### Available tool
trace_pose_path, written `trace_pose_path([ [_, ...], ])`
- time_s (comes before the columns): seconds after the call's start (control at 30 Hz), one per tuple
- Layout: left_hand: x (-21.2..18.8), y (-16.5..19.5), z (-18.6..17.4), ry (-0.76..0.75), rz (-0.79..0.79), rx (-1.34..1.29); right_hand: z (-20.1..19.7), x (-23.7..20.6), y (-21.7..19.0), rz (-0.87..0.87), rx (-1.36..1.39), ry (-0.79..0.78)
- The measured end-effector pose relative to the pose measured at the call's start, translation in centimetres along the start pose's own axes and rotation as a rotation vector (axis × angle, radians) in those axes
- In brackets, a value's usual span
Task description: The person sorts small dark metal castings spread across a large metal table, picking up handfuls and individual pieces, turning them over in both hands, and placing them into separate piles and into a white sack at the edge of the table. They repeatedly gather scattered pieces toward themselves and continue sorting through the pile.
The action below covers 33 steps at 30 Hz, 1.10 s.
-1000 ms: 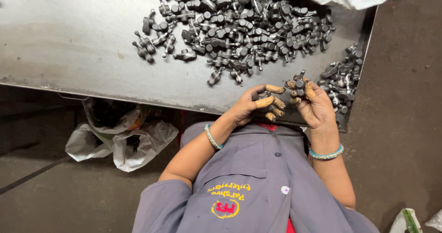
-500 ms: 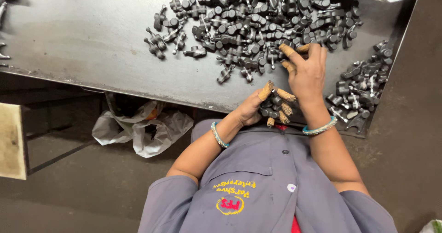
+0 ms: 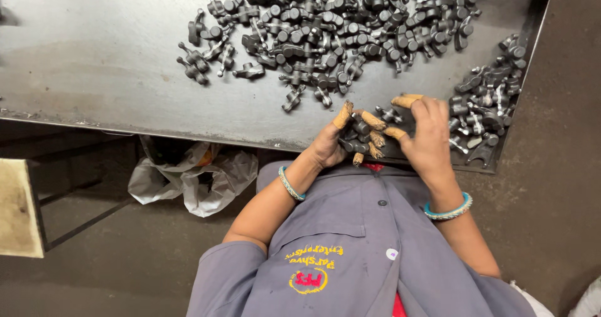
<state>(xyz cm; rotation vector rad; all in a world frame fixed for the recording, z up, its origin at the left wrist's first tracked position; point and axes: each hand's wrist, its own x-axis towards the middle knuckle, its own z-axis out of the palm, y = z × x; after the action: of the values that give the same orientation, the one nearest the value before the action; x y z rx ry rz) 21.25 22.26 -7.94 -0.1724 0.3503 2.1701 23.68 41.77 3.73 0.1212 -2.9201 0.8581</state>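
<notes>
Left hand (image 3: 332,143) is cupped at the near edge of the worktop (image 3: 94,60), palm turned up, fingers curled around a small clutch of dark metal parts (image 3: 357,136); its fingertips wear tan wrappings. Right hand (image 3: 429,132) lies just beside it, back upward, its wrapped fingertips bent down toward that same clutch and onto the worktop surface. Whether the right hand actually pinches a piece cannot be told, since the fingers hide what is under them.

Beyond the hands, toward the far side of the worktop, spreads a large heap of forged parts (image 3: 332,29), all dark grey and of one kind, with a few strays lying apart at the heap's left fringe. A smaller pile of parts (image 3: 485,113) sits at the worktop's right end, just beside the right hand. The worktop itself is a dull grey metal sheet, bare to the left of the heap.

Each wrist carries a turquoise bangle: the left bangle (image 3: 291,184) and the right bangle (image 3: 447,210). The person wears a grey work shirt (image 3: 357,254) with a yellow and red embroidered badge. Below the worktop's near edge, left of the left arm, a crumpled white plastic bag (image 3: 194,179) lies on the floor.
</notes>
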Motion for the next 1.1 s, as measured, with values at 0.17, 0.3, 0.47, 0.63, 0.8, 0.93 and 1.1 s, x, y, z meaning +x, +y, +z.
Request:
trace_pose_path([
  [0.17,0.6,-1.8,-3.2,0.005,0.016,0.028,2.5,-0.5,1.7,0.204,0.140,0.055],
  [0.3,1.0,-1.9,-3.3,0.090,0.005,0.088,2.9,-0.1,4.5,0.283,0.885,0.092],
  [0.47,0.5,-1.0,-1.7,-0.046,0.006,0.174,1.9,-1.0,5.7,0.511,1.314,0.054],
  [0.63,0.3,-0.2,-0.1,-0.085,0.023,0.224,0.8,-0.9,5.1,0.606,1.468,-0.043],
  [0.8,0.2,0.3,1.3,0.013,0.040,0.188,-0.8,-0.4,3.2,0.578,1.427,-0.214],
  [0.93,-0.5,1.0,1.6,-0.127,-0.015,0.195,-0.9,2.6,1.4,0.270,0.640,-0.060],
  [1.1,-0.5,1.1,1.1,-0.057,0.006,0.143,1.3,8.3,-0.1,-0.033,-0.119,0.164],
])
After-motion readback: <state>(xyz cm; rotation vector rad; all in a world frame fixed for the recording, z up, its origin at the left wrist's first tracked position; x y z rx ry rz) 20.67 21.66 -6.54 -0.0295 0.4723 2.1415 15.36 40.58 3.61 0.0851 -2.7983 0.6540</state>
